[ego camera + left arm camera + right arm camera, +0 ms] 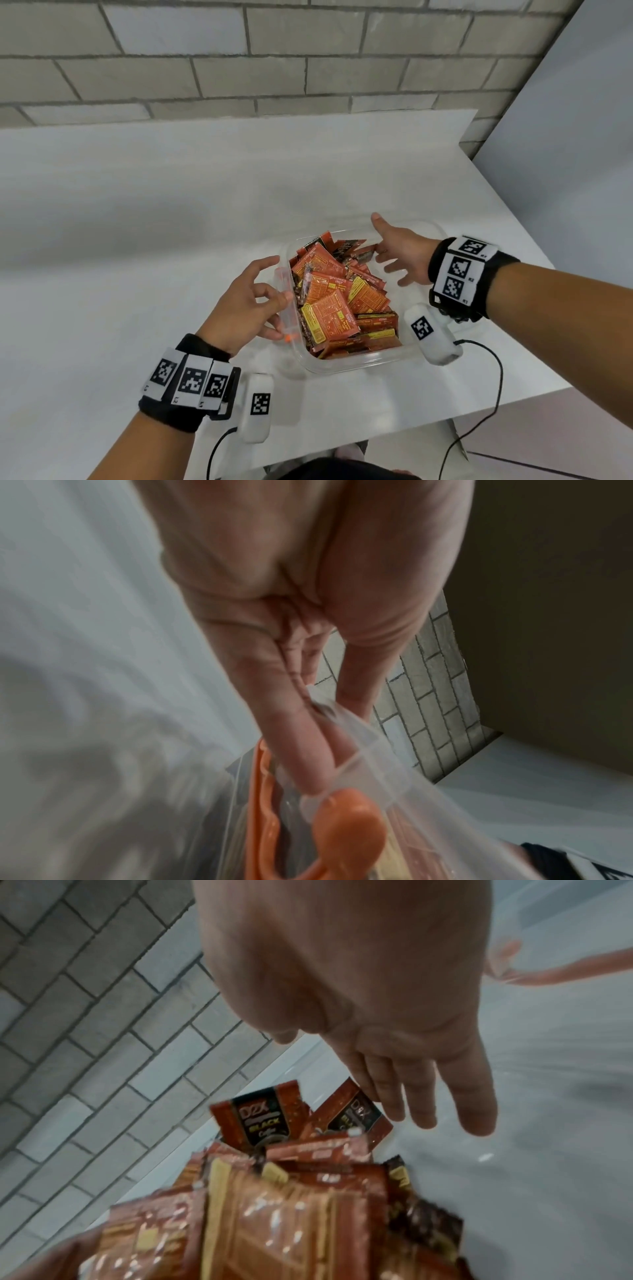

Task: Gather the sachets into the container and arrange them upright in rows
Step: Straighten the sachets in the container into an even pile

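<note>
Sachets (337,301), orange and brown, are lying heaped in the container (359,364), tumbled at all angles rather than standing in rows; a few at the far end are tilting up on edge. In my right wrist view two of them (260,1119) are showing a dark label reading BLACK.

The tabletop (137,212) is carrying everything, white and running back to a pale brick wall (239,51). The container is sitting near the tabletop's right front corner, clear plastic, roughly square with rounded corners, with an orange clip (349,829) on its left side that my left wrist view is showing close up.

My left hand (245,305) is resting against the container's left wall, and its fingers (301,756) are lying along the clear rim there, loosely bent. I cannot tell for certain whether they are pinching the rim or only touching it.

My right hand (402,255) is hovering over the far right part of the container, palm down, with its fingers (476,1104) spread and straight, holding nothing. The fingertips are just beside the upturned sachets at the far end; I cannot tell whether they are touching.

Both my wrists are wearing black bands with printed square markers (460,269), and thin black cables (493,387) are trailing off the tabletop's front edge.
</note>
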A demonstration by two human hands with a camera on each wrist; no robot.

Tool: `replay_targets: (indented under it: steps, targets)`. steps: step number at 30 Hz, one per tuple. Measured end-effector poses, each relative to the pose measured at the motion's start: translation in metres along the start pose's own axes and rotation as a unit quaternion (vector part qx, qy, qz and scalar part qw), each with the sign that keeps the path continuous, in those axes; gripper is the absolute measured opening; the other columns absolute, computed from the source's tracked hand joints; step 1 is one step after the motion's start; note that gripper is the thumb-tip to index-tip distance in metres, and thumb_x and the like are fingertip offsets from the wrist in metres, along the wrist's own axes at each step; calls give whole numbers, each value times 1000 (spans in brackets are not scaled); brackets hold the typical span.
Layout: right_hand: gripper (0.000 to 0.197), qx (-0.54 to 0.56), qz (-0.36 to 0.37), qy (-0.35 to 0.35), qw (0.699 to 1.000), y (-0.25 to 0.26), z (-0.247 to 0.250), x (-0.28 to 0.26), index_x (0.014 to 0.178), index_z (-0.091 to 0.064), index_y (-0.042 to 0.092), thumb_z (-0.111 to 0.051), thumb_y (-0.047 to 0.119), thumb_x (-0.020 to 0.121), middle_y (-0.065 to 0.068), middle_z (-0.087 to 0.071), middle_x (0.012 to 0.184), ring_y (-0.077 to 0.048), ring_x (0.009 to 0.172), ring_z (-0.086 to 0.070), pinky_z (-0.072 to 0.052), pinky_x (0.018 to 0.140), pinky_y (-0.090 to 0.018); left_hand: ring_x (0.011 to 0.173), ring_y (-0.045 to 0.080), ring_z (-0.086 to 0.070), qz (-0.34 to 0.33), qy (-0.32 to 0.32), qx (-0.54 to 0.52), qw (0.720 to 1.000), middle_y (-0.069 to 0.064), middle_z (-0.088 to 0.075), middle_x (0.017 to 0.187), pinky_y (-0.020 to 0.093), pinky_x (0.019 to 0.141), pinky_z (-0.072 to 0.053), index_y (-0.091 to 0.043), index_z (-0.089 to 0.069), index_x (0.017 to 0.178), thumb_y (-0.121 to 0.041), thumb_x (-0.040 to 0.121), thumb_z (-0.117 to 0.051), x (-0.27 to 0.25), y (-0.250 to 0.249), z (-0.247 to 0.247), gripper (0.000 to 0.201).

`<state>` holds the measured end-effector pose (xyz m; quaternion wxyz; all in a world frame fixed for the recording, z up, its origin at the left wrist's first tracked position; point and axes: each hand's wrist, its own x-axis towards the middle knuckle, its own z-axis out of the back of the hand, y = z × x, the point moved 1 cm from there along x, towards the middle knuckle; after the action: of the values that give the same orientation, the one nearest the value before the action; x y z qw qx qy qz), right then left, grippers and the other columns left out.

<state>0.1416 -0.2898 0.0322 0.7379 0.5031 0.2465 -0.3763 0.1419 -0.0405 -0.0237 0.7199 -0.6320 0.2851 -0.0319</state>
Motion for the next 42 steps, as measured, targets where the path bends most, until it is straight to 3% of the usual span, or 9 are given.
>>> replay_targets:
  steps: [6, 16, 21, 23, 26, 30, 35, 38, 42]
  targets:
    - [93, -25, 24, 31, 999, 15, -33, -5, 149, -25, 8, -23, 76, 86, -13, -33, 151, -31, 140, -29, -19, 113, -52, 56, 22, -61, 1, -2, -1, 1000, 0, -59, 68, 41, 56, -58, -30, -42, 137, -10, 84, -69, 1, 1, 1, 63]
    - [90, -18, 32, 43, 998, 10, -23, -4, 147, -27, 7, -25, 74, 87, -14, -36, 149, -31, 137, -34, -27, 109, -52, 56, 21, -61, 1, 0, 5, 1000, -2, -58, 66, 45, 60, -59, -31, -41, 136, -11, 85, -69, 1, 1, 1, 62]
    - [82, -5, 54, 86, 995, 14, -40, -14, 147, -27, 7, -26, 67, 91, -13, -37, 148, -27, 136, -36, -32, 102, -34, 57, 21, -63, 3, 1, 12, 1000, -2, -60, 67, 42, 58, -58, -31, -40, 138, -13, 85, -69, 1, 0, 2, 63]
    - [85, -17, 53, 55, 997, 7, -27, -14, 149, -25, 10, -25, 70, 88, -14, -33, 151, -28, 139, -31, -22, 113, -39, 57, 21, -62, 3, 1, 11, 1000, -2, -60, 67, 41, 58, -58, -30, -40, 138, -13, 85, -69, 0, 0, 1, 63]
    - [88, -36, 10, 31, 999, -14, -13, -14, 148, -27, 16, -26, 76, 84, -14, -33, 150, -33, 138, -31, -21, 113, -49, 56, 19, -62, 2, -2, 8, 1000, -3, -60, 65, 39, 56, -57, -30, -40, 138, -12, 85, -69, 0, 1, 1, 63]
    - [82, -1, -44, 136, 990, -38, -28, -17, 133, -47, 24, -27, 82, 78, -14, -49, 139, -37, 128, -45, -29, 105, -65, 56, 21, -62, 3, -2, 10, 1000, -2, -60, 66, 42, 57, -58, -31, -41, 138, -12, 85, -69, 1, 0, 1, 63]
    - [114, -6, -51, 135, 989, -39, -46, -19, 139, -41, 30, -38, 99, 48, -11, -47, 142, -36, 132, -41, -25, 104, -70, 55, 21, -61, 2, 2, 23, 1000, 1, -59, 69, 40, 55, -58, -31, -42, 138, -12, 84, -69, 3, -2, 3, 63]
    - [87, -9, -55, 110, 992, -33, -34, -26, 133, -48, 23, -28, 85, 76, -12, -56, 127, -35, 123, -47, -30, 105, -64, 54, 20, -60, 3, 5, 19, 1000, -2, -59, 65, 40, 54, -57, -30, -42, 139, -11, 84, -69, 3, -1, 4, 64]
    - [90, -38, -64, 64, 995, -33, -19, -16, 149, -23, 19, -23, 79, 82, -16, -29, 152, -39, 138, -29, -24, 107, -63, 54, 21, -60, 0, 6, 12, 1000, -3, -59, 64, 40, 54, -57, -30, -42, 139, -10, 84, -69, 3, 0, 4, 65]
